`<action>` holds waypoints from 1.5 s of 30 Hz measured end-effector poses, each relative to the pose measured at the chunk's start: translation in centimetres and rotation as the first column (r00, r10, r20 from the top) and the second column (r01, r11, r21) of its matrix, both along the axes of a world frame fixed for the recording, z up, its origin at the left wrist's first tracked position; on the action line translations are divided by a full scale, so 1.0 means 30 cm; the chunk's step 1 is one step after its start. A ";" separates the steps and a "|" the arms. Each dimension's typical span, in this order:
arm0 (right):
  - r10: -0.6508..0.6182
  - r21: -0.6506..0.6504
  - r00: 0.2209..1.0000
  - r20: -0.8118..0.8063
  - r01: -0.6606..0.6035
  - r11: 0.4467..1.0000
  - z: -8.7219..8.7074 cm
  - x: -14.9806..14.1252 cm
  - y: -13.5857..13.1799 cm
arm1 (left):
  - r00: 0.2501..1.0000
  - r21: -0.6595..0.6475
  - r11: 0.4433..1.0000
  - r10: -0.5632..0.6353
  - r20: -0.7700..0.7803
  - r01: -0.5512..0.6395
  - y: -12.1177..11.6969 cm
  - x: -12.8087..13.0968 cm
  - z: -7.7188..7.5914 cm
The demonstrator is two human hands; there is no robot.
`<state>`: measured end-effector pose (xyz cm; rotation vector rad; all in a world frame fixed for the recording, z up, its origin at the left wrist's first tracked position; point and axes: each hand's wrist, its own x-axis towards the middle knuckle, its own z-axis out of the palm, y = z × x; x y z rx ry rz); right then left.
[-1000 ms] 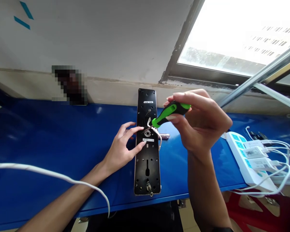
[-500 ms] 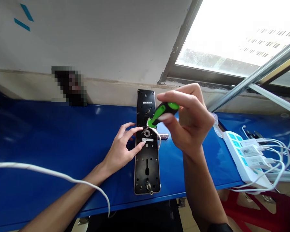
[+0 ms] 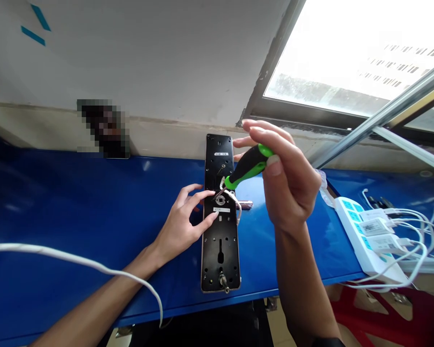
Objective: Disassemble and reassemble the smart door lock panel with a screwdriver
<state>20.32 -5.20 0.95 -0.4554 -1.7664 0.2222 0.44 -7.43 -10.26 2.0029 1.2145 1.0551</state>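
A long black door-lock panel [image 3: 220,241] lies lengthwise on the blue table [image 3: 75,212], its back side up, with a white wire at its middle. My left hand [image 3: 184,219] rests against the panel's left edge, fingers spread, fingertips touching it near the round centre fitting. My right hand [image 3: 285,178] is closed on a green-and-black screwdriver [image 3: 248,166], held above the panel and slanted down to the left. Its tip meets the panel near the white wire.
A white power strip [image 3: 369,236] with several plugged chargers and white cables lies at the table's right end. A white cable [image 3: 75,262] curves over my left forearm. The wall and a window frame [image 3: 311,123] stand just behind the panel.
My right hand has turned on the screwdriver handle, fingers shifting from over the top to the side. The camera view shifted slightly. My left hand and the panel stay put.
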 end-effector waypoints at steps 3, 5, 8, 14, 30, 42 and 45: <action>0.064 -0.012 0.998 0.003 -0.064 0.998 -0.002 0.007 -0.001 | 1.000 0.005 1.000 0.002 0.000 -0.002 -0.001 0.000 -0.002; 0.018 0.059 1.000 -0.025 -0.017 0.998 -0.001 0.011 0.000 | 1.000 0.010 1.000 0.001 0.003 -0.001 -0.001 -0.001 -0.006; -0.087 0.137 0.995 -0.046 0.093 0.986 0.006 0.011 -0.005 | 1.000 0.006 1.000 -0.001 0.006 0.001 -0.001 -0.003 -0.009; -0.008 0.000 1.000 0.018 0.008 1.000 0.001 0.001 -0.012 | 1.000 0.002 1.000 0.000 -0.004 0.000 0.003 -0.002 -0.007; -0.022 0.046 0.999 -0.050 0.024 0.999 -0.004 -0.003 -0.020 | 1.000 0.001 1.000 0.001 0.004 -0.001 0.002 0.001 -0.005; -0.007 0.057 1.000 0.015 0.006 0.998 -0.005 0.001 -0.007 | 1.000 -0.011 1.000 -0.004 0.003 0.004 0.003 0.000 -0.004; -0.124 0.073 0.992 -0.010 0.124 0.990 0.005 0.002 -0.025 | 1.000 -0.006 1.000 -0.001 0.006 0.001 0.005 -0.001 -0.006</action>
